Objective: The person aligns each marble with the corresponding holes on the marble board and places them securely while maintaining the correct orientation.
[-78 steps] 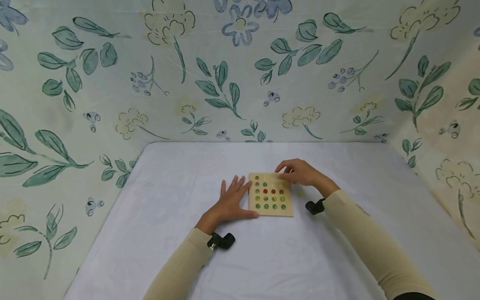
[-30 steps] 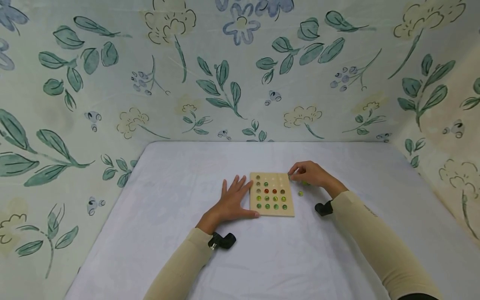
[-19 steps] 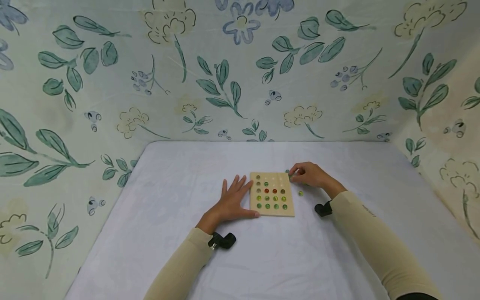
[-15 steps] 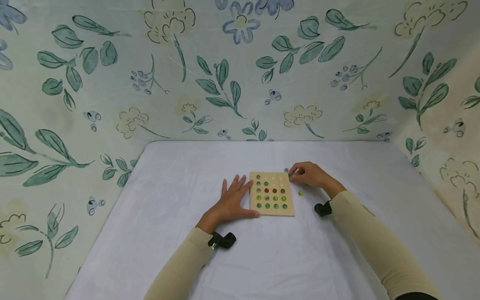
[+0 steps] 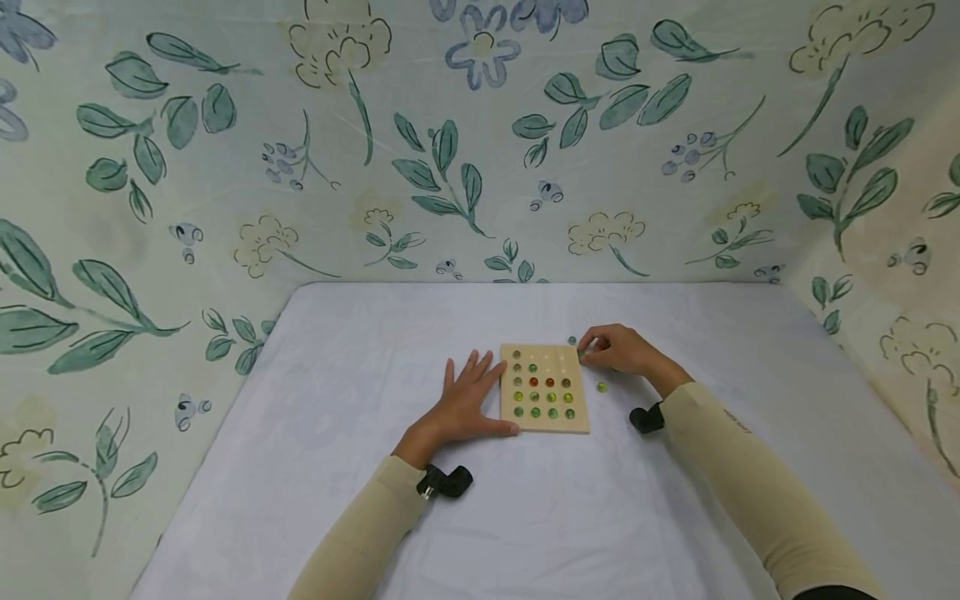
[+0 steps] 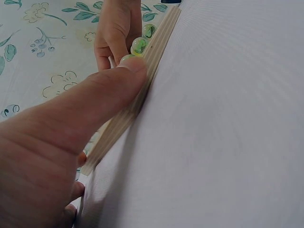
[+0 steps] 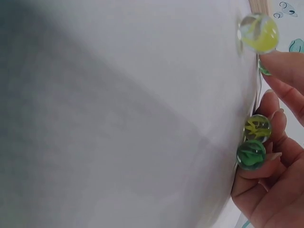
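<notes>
A square wooden marble board (image 5: 546,360) lies on the table, several coloured glass marbles seated in its rows. My left hand (image 5: 467,408) is spread against its left side, the thumb along the near edge; in the left wrist view the thumb (image 6: 109,90) is beside green marbles (image 6: 139,46). At the board's far right corner my right hand (image 5: 621,348) pinches a green marble (image 7: 264,69) between thumb and finger, mostly hidden. Close against its curled lower fingers are a yellow-streaked marble (image 7: 258,127) and a dark green marble (image 7: 251,154).
A green marble (image 5: 572,340) lies just beyond the board's far edge. Right of the board, a yellow marble (image 5: 602,387) sits on the white tablecloth (image 5: 360,350). Flowered cloth walls (image 5: 450,150) rise behind and at both sides.
My right hand has moved right, from over the board's far right part to its corner. A green marble has come out past the fingertips, beyond the far edge. The left hand stays.
</notes>
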`<state>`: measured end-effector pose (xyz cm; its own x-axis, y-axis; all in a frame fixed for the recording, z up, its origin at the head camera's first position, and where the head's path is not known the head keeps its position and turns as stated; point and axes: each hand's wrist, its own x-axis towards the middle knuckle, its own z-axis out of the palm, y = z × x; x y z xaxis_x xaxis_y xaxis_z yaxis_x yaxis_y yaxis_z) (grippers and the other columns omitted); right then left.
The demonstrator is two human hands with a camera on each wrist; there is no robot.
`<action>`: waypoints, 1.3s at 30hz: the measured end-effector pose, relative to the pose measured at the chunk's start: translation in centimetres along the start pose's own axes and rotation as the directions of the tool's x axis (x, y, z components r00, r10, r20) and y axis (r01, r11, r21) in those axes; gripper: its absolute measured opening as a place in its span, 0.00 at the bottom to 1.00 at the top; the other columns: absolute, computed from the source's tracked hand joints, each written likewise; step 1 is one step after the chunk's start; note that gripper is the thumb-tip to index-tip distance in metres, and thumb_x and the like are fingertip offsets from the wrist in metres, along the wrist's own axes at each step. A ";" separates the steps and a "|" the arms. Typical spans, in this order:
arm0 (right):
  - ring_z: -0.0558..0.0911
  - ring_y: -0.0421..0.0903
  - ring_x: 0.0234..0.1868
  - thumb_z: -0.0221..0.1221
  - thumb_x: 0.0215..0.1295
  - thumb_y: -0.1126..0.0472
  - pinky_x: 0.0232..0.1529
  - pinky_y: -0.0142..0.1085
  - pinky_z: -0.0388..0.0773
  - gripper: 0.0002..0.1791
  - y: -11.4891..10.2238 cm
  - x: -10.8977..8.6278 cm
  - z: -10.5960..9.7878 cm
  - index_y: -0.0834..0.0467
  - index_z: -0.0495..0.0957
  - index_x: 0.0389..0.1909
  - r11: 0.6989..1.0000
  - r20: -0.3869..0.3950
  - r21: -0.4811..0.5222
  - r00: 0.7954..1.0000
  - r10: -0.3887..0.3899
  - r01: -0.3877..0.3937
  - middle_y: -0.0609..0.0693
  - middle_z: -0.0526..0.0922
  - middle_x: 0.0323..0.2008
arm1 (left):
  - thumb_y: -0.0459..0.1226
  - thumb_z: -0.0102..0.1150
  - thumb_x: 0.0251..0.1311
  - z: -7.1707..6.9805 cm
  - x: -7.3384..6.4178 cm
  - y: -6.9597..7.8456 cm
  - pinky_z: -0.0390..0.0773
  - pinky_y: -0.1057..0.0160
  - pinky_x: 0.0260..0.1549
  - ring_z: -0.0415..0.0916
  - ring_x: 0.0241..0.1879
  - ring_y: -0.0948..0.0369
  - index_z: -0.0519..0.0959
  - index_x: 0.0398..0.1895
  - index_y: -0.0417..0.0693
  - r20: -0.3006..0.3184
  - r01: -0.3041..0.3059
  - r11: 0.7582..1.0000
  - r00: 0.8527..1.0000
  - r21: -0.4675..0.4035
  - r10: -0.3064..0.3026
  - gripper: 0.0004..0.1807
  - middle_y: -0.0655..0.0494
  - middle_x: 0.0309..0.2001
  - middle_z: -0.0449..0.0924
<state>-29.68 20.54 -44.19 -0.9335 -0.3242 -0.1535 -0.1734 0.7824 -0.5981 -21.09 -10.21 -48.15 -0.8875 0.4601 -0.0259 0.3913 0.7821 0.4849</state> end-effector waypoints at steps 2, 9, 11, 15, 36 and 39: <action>0.70 0.46 0.29 0.66 0.60 0.59 0.29 0.36 0.67 0.10 0.0 0.0 0.0 0.56 0.82 0.42 1.000 0.000 -0.002 1.000 -0.003 0.003 0.51 0.73 0.27 | 0.71 0.61 0.43 0.0 0.0 0.0 0.21 0.43 0.67 0.26 0.76 0.55 0.48 0.77 0.59 -0.002 -0.004 1.000 1.000 -0.002 0.004 0.60 0.54 0.77 0.38; 0.70 0.47 0.29 0.66 0.60 0.58 0.29 0.36 0.68 0.10 -0.1 0.0 -0.1 0.55 0.82 0.42 1.000 -0.009 -0.008 1.000 0.010 -0.010 0.51 0.73 0.27 | 0.70 0.62 0.44 -0.1 -0.1 0.2 0.22 0.42 0.67 0.27 0.76 0.54 0.48 0.77 0.58 -0.004 -0.008 1.000 1.000 0.007 0.008 0.60 0.53 0.77 0.38; 0.71 0.47 0.29 0.66 0.60 0.58 0.29 0.36 0.68 0.10 -0.1 -0.1 -0.2 0.55 0.82 0.42 1.000 -0.010 -0.007 1.000 0.014 -0.014 0.51 0.74 0.28 | 0.70 0.62 0.44 -0.1 0.0 0.2 0.22 0.43 0.67 0.27 0.76 0.54 0.48 0.77 0.58 0.000 -0.003 1.000 1.000 0.009 0.003 0.60 0.54 0.77 0.38; 0.71 0.47 0.28 0.66 0.60 0.58 0.28 0.36 0.69 0.10 -0.2 -0.2 -0.3 0.55 0.81 0.42 1.000 -0.014 -0.004 1.000 0.004 -0.004 0.51 0.74 0.28 | 0.70 0.62 0.44 -0.1 0.0 0.2 0.21 0.43 0.67 0.27 0.76 0.54 0.48 0.77 0.58 -0.002 -0.002 1.000 1.000 0.008 0.002 0.60 0.53 0.77 0.38; 0.70 0.46 0.27 0.67 0.59 0.60 0.28 0.35 0.67 0.10 -2.0 -0.8 0.2 0.55 0.82 0.41 0.992 0.008 0.068 0.994 -0.105 0.104 0.50 0.74 0.26 | 0.70 0.62 0.44 0.0 0.0 0.1 0.21 0.44 0.67 0.26 0.76 0.55 0.48 0.77 0.59 -0.001 0.001 1.000 1.000 0.000 -0.001 0.60 0.54 0.77 0.37; 0.70 0.46 0.27 0.67 0.59 0.60 0.27 0.34 0.67 0.10 -2.5 -0.9 0.4 0.55 0.82 0.41 0.991 0.012 0.069 0.993 -0.116 0.115 0.50 0.74 0.26 | 0.71 0.61 0.43 0.0 0.0 0.2 0.21 0.44 0.67 0.26 0.76 0.55 0.48 0.77 0.59 0.002 0.006 1.000 1.000 0.007 -0.006 0.60 0.55 0.77 0.37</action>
<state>-28.25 18.67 -42.91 -0.9031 -0.4193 -0.0921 -0.2577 0.7011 -0.6649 -21.03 -10.09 -48.07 -0.8892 0.4565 -0.0306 0.3879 0.7876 0.4788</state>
